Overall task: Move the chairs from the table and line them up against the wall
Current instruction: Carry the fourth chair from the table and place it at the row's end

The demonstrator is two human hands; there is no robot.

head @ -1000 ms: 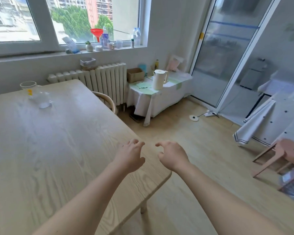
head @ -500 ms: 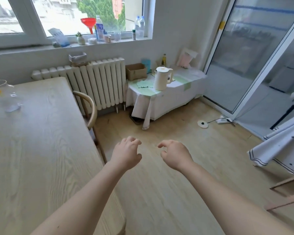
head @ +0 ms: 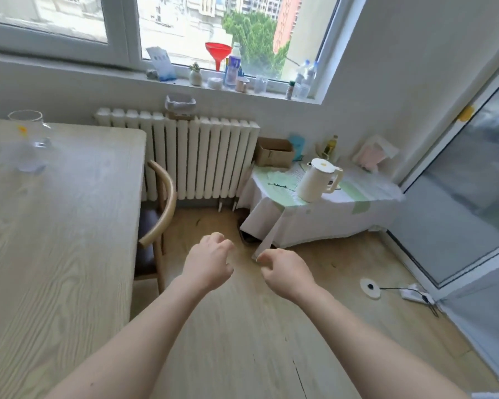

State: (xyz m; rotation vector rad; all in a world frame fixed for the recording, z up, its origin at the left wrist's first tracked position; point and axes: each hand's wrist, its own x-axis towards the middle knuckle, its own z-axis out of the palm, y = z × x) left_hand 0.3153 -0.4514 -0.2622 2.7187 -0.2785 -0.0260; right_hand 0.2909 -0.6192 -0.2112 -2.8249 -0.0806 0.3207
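Both empty, half-curled: left hand [head: 206, 263], right hand [head: 285, 273]; now closer to curved-back wooden chair [head: 159, 208], ready for grasping.

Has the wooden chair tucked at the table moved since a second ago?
No. The wooden chair sits tucked against the table before the radiator; only the camera shifted.

You look at a white ribbed radiator [head: 190, 156] under a window sill holding a red plastic funnel [head: 218, 53], with a cream electric kettle [head: 317, 180] and a brown cardboard box [head: 274, 152] on a small cloth-covered side table [head: 329, 217] beside it.
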